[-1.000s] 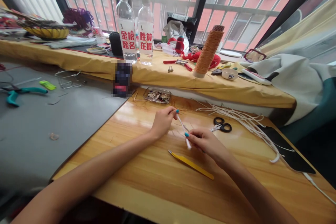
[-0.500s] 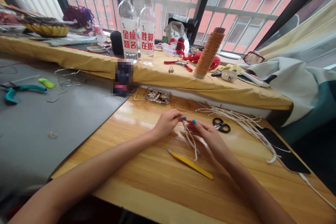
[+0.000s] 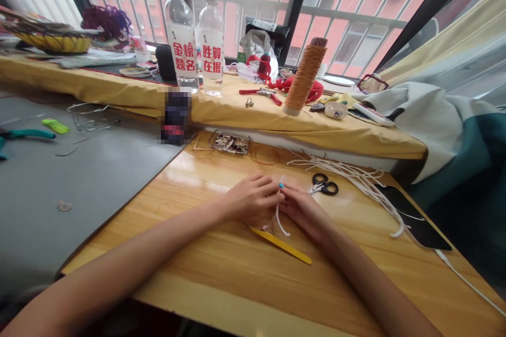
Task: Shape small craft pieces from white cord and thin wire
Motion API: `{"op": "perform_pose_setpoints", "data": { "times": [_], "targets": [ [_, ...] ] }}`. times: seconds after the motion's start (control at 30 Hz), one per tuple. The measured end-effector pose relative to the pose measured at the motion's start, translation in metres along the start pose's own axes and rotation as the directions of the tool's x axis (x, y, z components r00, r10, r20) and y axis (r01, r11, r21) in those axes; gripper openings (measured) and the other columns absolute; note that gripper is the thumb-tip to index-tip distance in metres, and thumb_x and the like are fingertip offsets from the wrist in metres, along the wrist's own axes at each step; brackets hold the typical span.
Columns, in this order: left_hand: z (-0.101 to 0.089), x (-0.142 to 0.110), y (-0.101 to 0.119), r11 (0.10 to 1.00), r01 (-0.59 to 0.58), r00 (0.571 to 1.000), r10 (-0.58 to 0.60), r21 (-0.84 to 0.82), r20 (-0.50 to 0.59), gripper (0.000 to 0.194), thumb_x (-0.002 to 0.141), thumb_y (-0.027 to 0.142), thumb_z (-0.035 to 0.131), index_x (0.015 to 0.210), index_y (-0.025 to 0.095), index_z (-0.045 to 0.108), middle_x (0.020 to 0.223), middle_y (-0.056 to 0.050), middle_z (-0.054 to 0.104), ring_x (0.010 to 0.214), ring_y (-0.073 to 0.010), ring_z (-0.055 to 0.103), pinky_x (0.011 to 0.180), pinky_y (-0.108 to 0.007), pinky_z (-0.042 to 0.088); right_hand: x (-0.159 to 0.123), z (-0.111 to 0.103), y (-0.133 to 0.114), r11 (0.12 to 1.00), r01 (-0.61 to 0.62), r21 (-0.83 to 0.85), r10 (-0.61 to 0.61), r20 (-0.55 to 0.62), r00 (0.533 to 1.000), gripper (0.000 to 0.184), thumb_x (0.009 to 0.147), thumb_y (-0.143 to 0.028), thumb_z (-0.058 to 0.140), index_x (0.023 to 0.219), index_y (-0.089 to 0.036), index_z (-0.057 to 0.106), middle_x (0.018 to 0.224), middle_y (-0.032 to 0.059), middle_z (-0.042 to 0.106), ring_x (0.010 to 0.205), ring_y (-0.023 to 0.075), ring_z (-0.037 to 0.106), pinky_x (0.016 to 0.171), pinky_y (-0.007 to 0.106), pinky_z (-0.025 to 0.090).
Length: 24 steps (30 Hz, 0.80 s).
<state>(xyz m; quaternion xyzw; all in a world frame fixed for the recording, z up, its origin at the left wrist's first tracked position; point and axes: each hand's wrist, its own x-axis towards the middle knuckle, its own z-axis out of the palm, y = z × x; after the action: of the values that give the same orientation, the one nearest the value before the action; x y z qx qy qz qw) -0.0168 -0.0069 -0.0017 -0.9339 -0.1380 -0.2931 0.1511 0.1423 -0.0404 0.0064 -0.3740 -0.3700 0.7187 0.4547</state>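
Observation:
White cord runs between my two hands above the wooden table, a short bit sticking up over the fingers and loose ends hanging below. My left hand is closed, back of the hand toward me, its fingertips at the cord. From the right, my right hand pinches the same cord, a blue nail showing. The fingers overlap, so the exact grip is partly hidden. Just below the hands lie yellow tweezers. Black-handled scissors rest beyond my right hand.
A bundle of white cords and a black phone with a cable lie at the right. A small tray of beads stands at the back. Bottles and an orange thread spool stand on the cloth-covered ledge.
My left hand has turned over and come closer to my right hand, covering part of the cord. A cord end now points upward. The whole view has shifted slightly.

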Motion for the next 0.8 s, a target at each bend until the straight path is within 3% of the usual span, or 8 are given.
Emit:
{"op": "perform_pose_setpoints", "data": {
  "times": [0.1,0.4,0.8],
  "targets": [
    [-0.0016,-0.0001,-0.0006,0.998,-0.050,0.996,0.053,-0.033,0.078,0.020,0.082,0.018,0.035,0.087,0.014,0.054,0.089,-0.009,0.055,0.076,-0.0156,0.046,0.069,-0.029,0.036,0.0006,-0.0051,-0.0004,0.999,-0.043,0.026,0.043,0.023,0.999,0.010,0.075,-0.014,0.050,0.075,-0.014,0.060,0.073,0.0034,0.065,0.065,0.0101,0.060,0.066,0.022,0.048],
    [0.0016,0.0002,-0.0033,0.949,0.118,0.992,-0.102,-0.294,0.071,0.023,0.083,0.023,0.035,0.076,0.015,0.055,0.074,-0.007,0.058,0.070,-0.0140,0.047,0.066,-0.026,0.038,0.0002,-0.0067,-0.0030,0.997,-0.076,0.007,0.076,-0.008,0.997,0.005,0.076,-0.014,0.048,0.074,-0.015,0.053,0.072,0.0045,0.064,0.065,0.0122,0.061,0.065,0.027,0.048],
    [0.0006,0.0016,-0.0007,0.952,0.131,0.983,-0.088,-0.276,0.163,0.013,0.076,0.023,0.042,0.075,0.014,0.051,0.080,-0.006,0.057,0.076,-0.0147,0.047,0.071,-0.027,0.039,-0.0007,-0.0028,-0.0019,0.994,-0.065,-0.088,0.058,-0.085,0.995,0.009,0.075,-0.016,0.052,0.068,-0.016,0.046,0.063,0.0007,0.062,0.059,0.0106,0.062,0.059,0.023,0.051]
  ]
}}
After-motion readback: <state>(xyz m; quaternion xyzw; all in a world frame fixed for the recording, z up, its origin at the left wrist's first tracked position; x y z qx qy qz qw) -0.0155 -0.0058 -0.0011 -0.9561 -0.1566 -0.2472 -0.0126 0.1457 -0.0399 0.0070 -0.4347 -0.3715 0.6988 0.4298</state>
